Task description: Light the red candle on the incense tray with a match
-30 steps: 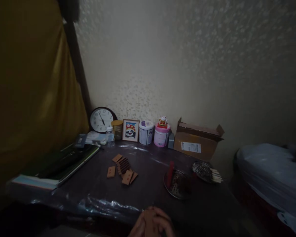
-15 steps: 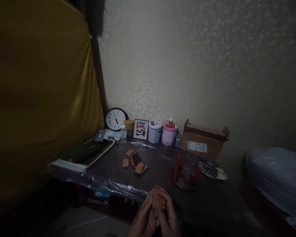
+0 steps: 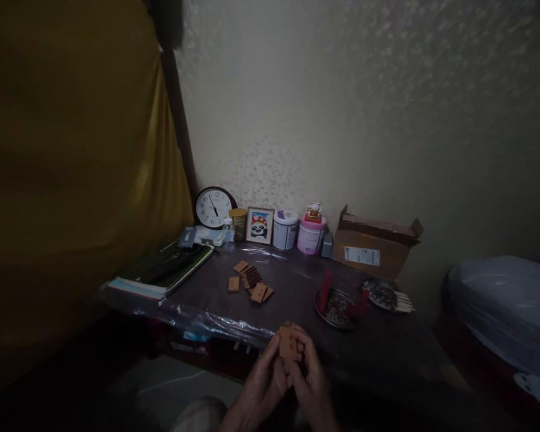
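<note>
At the near edge of the table, my left hand point(image 3: 266, 371) and my right hand point(image 3: 310, 371) are closed together around a small tan rectangular block point(image 3: 288, 344) with red marks on its face. Fingers of the right hand wrap its right side, and the left thumb lies along its left edge. Beyond my hands, several similar tan pieces lie loose on the dark table point(image 3: 207, 288), among them one with red marks point(image 3: 233, 284) and an overlapping pair point(image 3: 258, 293). A row of pieces with dark brown edges point(image 3: 252, 276) leans between them.
Right of my hands stands a metal plate point(image 3: 339, 324) with red candle-like sticks. Behind it is a dark plate point(image 3: 380, 294) with pale sticks. A clock point(image 3: 215, 207), panda picture point(image 3: 259, 225), two tubs and a cardboard box point(image 3: 373, 240) line the wall. Books point(image 3: 162, 273) lie left.
The view has shifted, so table things appear slightly higher and further right. The tan block has turned so its red-marked face shows more plainly. Both hands still hold it.
</note>
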The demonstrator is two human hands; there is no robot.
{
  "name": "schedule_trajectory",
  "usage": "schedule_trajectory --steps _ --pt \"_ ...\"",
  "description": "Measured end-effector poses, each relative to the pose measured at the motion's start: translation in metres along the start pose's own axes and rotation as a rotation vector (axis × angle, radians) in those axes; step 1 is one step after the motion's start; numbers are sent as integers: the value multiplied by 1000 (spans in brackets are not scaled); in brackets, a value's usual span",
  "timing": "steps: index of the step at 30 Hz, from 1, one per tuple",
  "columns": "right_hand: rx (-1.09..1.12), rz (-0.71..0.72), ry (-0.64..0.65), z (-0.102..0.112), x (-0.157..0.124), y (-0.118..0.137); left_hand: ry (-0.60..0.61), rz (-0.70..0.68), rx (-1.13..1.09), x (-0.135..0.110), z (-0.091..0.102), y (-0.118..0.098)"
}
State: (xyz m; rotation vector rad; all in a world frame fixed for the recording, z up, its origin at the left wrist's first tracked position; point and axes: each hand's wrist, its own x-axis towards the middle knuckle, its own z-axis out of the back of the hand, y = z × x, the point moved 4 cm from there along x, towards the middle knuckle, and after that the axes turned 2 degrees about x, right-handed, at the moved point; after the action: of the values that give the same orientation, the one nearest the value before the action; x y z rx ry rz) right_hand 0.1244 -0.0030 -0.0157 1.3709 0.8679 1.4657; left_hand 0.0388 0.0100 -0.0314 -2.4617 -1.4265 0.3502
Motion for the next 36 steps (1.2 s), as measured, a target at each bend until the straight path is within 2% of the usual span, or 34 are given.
schedule_trajectory --steps 4,16,26,32,34,36 --pt "6 -17 18 0 -1 -5 -12 21 10 1 3 3" --pt "-16 -28 38 0 0 1 -26 31 -32 -1 3 3" --pt "-2 -5 9 -1 -1 5 -29 13 -8 -1 3 2" --pt "217 -77 148 9 5 18 -41 20 22 -4 3 -2" --pt "239 -114 97 18 10 18 -63 50 35 -6 5 -2" --pt "163 -156 14 28 13 14 -58 98 67 -8 4 0"
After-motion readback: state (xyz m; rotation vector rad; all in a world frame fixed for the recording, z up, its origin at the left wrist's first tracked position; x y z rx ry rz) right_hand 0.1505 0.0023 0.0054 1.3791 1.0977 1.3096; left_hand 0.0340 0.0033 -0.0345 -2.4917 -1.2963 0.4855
